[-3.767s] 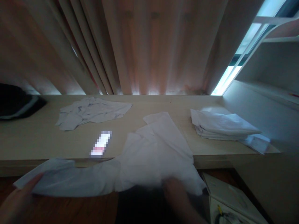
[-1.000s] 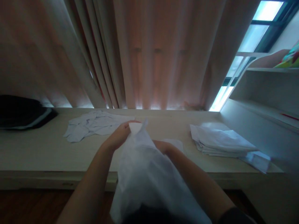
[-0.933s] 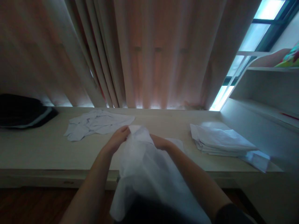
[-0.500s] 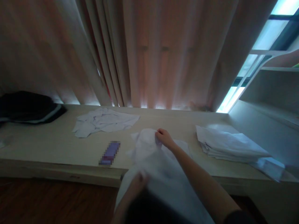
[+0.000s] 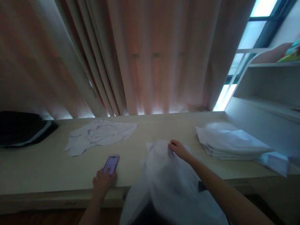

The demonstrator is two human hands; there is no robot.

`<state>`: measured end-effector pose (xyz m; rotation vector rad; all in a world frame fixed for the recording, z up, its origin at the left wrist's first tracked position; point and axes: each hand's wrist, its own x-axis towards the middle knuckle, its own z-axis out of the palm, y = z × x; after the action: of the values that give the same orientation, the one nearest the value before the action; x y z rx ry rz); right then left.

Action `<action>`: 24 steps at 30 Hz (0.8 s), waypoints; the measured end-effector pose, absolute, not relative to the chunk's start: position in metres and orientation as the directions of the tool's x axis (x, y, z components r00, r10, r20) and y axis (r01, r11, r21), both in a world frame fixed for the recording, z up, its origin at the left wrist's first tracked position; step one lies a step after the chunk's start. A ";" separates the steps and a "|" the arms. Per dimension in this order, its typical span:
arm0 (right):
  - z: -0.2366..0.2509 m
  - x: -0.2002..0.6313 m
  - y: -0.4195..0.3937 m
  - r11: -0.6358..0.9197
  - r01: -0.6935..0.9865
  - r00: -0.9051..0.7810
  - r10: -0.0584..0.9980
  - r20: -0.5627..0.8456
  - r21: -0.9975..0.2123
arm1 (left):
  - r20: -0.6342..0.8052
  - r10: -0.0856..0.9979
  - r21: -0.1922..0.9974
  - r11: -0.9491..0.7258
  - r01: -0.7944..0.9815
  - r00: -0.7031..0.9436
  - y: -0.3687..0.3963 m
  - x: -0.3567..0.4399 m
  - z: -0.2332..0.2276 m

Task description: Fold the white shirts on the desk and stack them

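Note:
A white garment [image 5: 164,184] hangs from the pale wooden desk [image 5: 47,162] over its front edge toward me. My right hand [image 5: 178,149] pinches the garment's top part on the desk. My left hand [image 5: 103,182] rests at the desk's front edge with its fingers on a lit phone [image 5: 111,164]; whether it grips the phone I cannot tell.
A crumpled white garment [image 5: 98,135] lies at the back left of the desk. A stack of folded white cloths [image 5: 232,144] sits at the right, under white shelves [image 5: 269,84]. A dark bag [image 5: 21,128] lies far left. Curtains [image 5: 140,56] hang behind.
My left hand let go of the white garment and moved left onto the phone. My right hand keeps hold of the garment's top.

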<state>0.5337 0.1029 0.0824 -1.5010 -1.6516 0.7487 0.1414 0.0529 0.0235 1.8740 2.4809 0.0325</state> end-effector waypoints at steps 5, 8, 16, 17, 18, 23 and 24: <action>0.092 0.529 0.111 0.144 0.541 0.002 0.985 0.173 -0.828 | -0.097 0.987 0.435 0.160 0.886 -0.130 0.054 0.185 0.028; 0.096 0.519 0.116 0.163 0.532 0.016 0.979 0.203 -0.831 | -0.179 0.984 0.564 0.079 0.822 0.028 0.026 0.239 0.021; 0.135 0.526 0.111 0.254 0.508 0.129 0.922 0.365 -0.823 | -0.134 0.978 0.794 0.010 0.607 0.159 0.006 0.314 0.053; 0.142 0.535 0.111 0.263 0.505 0.163 0.906 0.391 -0.822 | -0.100 0.986 0.796 -0.002 0.605 0.135 0.015 0.310 0.064; 0.149 0.545 0.112 0.272 0.503 0.200 0.887 0.417 -0.820 | -0.070 0.990 0.798 -0.017 0.602 0.121 0.026 0.305 0.077; 0.208 0.595 0.114 0.326 0.489 0.374 0.760 0.532 -0.809 | 0.139 0.989 0.800 -0.145 0.582 0.055 0.074 0.275 0.163; 0.227 0.601 0.109 0.348 0.485 0.400 0.728 0.557 -0.802 | 0.195 0.980 0.803 -0.179 0.568 0.033 0.079 0.271 0.184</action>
<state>0.6011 0.1091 0.2265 -1.2940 -1.2399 0.2256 0.2710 0.0789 0.1841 1.7949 1.5663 1.0291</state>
